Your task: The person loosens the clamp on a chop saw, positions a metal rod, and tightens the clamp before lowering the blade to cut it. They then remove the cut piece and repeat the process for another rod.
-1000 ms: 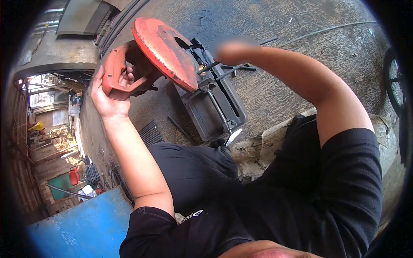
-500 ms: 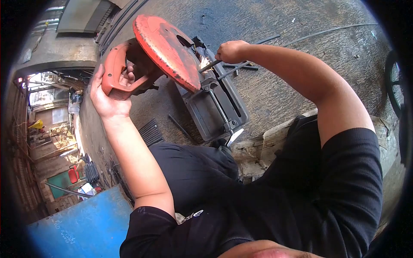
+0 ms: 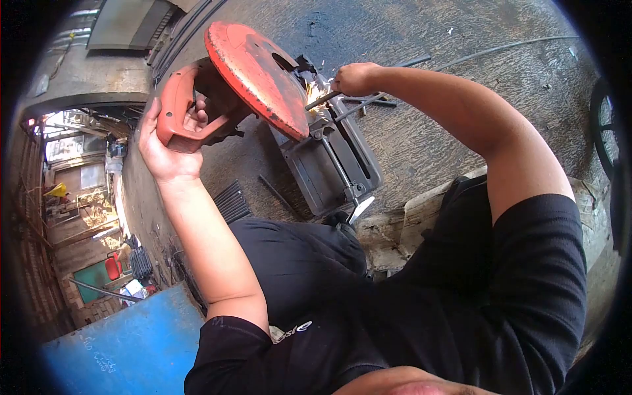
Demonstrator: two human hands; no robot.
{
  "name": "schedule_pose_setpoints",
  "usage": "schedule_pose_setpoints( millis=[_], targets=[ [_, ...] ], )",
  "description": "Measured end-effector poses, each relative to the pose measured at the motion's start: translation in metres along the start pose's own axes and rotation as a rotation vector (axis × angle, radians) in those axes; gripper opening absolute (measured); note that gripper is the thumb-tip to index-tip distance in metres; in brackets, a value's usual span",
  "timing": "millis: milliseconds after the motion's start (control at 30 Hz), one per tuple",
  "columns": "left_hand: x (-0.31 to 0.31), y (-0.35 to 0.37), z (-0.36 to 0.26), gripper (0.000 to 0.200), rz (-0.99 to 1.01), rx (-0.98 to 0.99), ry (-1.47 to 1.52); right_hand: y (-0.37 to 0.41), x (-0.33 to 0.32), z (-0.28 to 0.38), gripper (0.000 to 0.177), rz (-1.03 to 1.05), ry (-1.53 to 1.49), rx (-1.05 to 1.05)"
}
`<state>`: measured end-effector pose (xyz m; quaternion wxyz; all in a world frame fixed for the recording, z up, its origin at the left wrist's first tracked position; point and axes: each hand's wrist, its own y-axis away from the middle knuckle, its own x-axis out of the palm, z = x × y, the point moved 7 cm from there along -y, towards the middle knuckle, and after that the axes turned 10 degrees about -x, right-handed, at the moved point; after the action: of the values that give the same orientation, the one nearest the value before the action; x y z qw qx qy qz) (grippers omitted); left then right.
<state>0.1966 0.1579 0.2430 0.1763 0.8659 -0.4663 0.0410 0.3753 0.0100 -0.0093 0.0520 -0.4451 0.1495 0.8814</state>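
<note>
My left hand (image 3: 170, 148) grips the orange handle (image 3: 176, 108) of a chop saw, whose round red blade guard (image 3: 255, 78) tilts over a dark metal base (image 3: 329, 168). My right hand (image 3: 354, 78) is closed around a thin dark metal rod (image 3: 321, 99) that runs under the blade. Bright sparks (image 3: 315, 87) fly where the rod meets the blade, just left of my right fist. A second rod (image 3: 359, 105) lies across the base close below it.
The saw stands on a rough grey concrete floor (image 3: 428, 125). Short dark rods (image 3: 230, 203) lie bundled by my knee, a single one (image 3: 276, 194) beside the base. A blue panel (image 3: 125, 349) is at lower left, a wheel (image 3: 602, 122) at the right edge.
My right hand came into focus on the rod and stayed there. Sparks now burst at the blade. The left hand and the saw handle have barely moved.
</note>
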Motion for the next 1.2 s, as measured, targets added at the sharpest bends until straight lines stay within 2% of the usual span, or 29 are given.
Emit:
schedule_pose_setpoints(
  millis=[167, 233, 367, 567, 733, 1067, 1200],
  targets=[
    [-0.003, -0.003, 0.001, 0.053, 0.054, -0.025, 0.031, 0.002, -0.002, 0.006, 0.042, -0.034, 0.086, -0.083],
    [-0.004, -0.004, 0.001, 0.052, 0.040, -0.021, 0.033, 0.013, -0.009, 0.008, 0.041, -0.039, 0.001, 0.037],
    [-0.003, -0.003, 0.000, 0.052, 0.028, -0.008, 0.019, 0.011, -0.004, 0.005, 0.041, -0.043, 0.045, 0.021],
    [0.001, -0.003, -0.001, 0.052, 0.084, -0.015, -0.005, 0.018, -0.002, 0.011, 0.039, -0.030, 0.140, -0.100],
    [-0.002, -0.004, 0.001, 0.053, 0.053, -0.022, 0.001, 0.028, 0.001, 0.004, 0.026, -0.067, 0.026, -0.071],
    [-0.003, -0.003, -0.001, 0.052, 0.015, -0.004, -0.012, 0.028, -0.003, 0.008, 0.024, -0.202, 0.030, -0.059],
    [-0.003, -0.002, 0.001, 0.052, -0.008, -0.007, -0.001, 0.027, -0.004, 0.011, 0.024, -0.236, 0.067, 0.014]
  ],
)
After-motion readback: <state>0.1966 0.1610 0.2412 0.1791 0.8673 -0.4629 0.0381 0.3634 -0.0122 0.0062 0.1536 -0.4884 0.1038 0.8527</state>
